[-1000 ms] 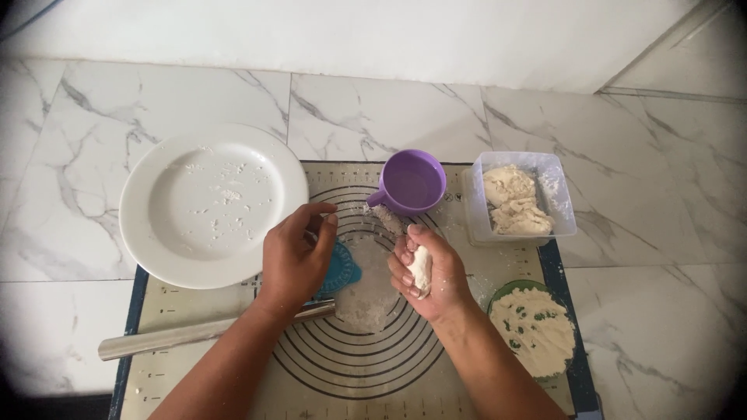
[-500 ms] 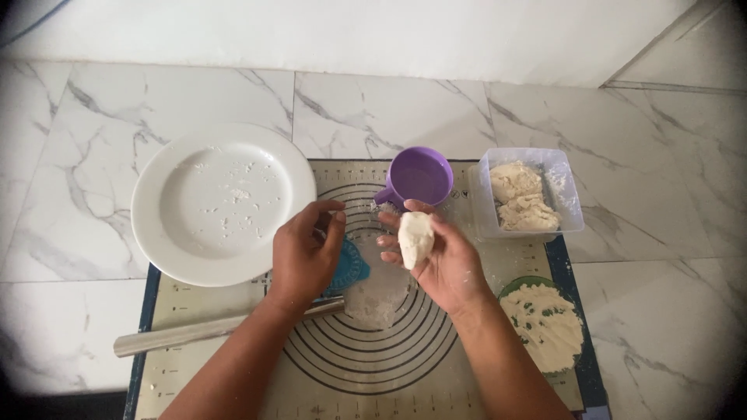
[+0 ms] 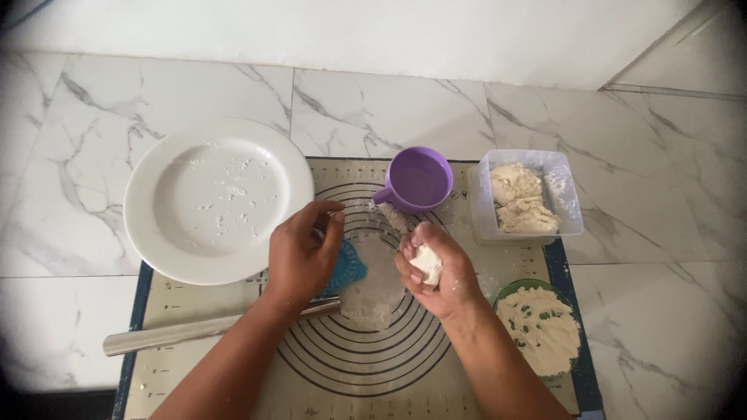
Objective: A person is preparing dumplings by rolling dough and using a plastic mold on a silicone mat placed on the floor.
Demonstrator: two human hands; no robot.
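Right hand (image 3: 437, 274) has dropped back toward frame centre, fingers curled round the dough (image 3: 427, 262); left hand (image 3: 302, 253), half-closed and holding nothing, stays over the blue press (image 3: 346, 266); shaping continues.

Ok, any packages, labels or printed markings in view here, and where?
Baking mat: under the hands, beige with dark concentric rings, ruler markings, blue border.
Clear plastic tub: right of the purple cup, rectangular, holds pale dough, no label visible.
No signs or screens.
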